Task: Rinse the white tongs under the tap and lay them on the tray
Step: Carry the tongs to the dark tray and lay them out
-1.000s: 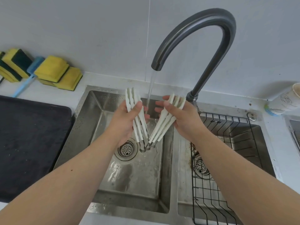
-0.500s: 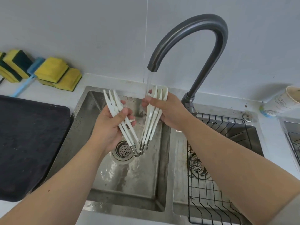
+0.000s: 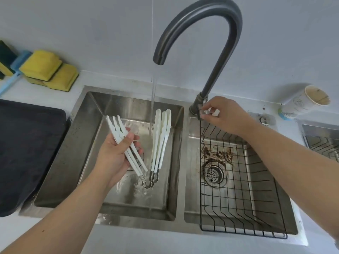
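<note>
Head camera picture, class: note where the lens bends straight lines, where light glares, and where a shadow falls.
Head view: wide-angle distortion bows the sink edges and the black tray; soft glare streaks the curved tap; the paper cup throws a faint shadow on the wall behind it; the left hand and white tongs look sharp, the right hand slightly soft.

Counter (image 3: pixel 113 239); tray (image 3: pixel 27 153); sponges (image 3: pixel 49 70); cup (image 3: pixel 304 101)
</note>
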